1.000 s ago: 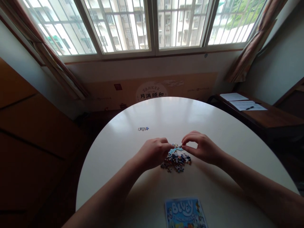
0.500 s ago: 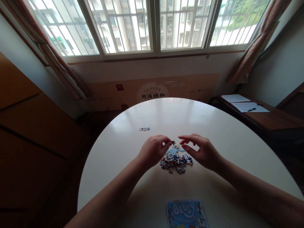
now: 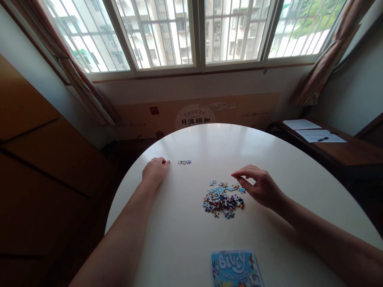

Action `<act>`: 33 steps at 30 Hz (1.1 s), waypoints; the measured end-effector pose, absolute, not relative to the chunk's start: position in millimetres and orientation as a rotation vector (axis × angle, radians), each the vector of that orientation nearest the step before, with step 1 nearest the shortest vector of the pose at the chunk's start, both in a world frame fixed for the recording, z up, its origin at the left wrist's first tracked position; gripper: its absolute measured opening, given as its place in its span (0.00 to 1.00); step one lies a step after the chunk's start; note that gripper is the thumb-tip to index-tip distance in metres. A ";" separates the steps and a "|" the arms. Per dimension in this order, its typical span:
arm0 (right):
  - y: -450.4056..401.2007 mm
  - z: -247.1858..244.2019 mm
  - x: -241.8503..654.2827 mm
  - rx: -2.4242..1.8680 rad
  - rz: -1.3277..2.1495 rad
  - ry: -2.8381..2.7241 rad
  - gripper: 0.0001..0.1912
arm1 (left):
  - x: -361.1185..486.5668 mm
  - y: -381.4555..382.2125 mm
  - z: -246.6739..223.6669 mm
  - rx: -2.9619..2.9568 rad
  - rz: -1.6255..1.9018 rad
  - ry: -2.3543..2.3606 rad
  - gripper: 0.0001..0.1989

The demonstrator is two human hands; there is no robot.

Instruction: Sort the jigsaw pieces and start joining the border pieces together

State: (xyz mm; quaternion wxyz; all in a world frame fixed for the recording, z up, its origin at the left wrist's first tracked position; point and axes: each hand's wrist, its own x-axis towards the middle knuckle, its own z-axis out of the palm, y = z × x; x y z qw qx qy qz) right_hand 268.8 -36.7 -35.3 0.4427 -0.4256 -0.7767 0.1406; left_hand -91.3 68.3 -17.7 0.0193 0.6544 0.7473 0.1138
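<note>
1. There's the left hand, out on the far left of the white round table, a jigsaw piece at its pinched fingertips.
2. That piece sits just left of a short row of jigsaw pieces, whose long axis runs left to right; the left hand's clearly nearer.
3. Palm down, forearm slanting forward.
4. And the right hand? Raised beside the jigsaw pile, thumb and forefinger nearly meeting; I can't tell whether they grip anything.
</note>
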 end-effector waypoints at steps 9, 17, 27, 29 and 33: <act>-37.2 -34.8 270.9 -1.079 0.356 -1.934 0.09 | -88.5 66.0 -17.2 2.164 0.293 2.382 0.22; -37.4 -34.9 271.0 -1.096 0.370 -1.932 0.09 | -85.6 55.4 -20.0 2.308 -0.017 2.046 0.27; -36.6 -34.6 271.4 -1.064 0.392 -1.982 0.09 | -78.4 48.5 -18.5 2.283 -0.193 1.919 0.29; -36.5 -35.0 271.4 -1.063 0.390 -1.985 0.09 | -77.4 47.5 -18.1 2.281 -0.179 1.916 0.29; -36.0 -35.8 271.5 -1.064 0.383 -1.994 0.09 | -75.2 45.7 -17.6 2.270 -0.109 1.921 0.29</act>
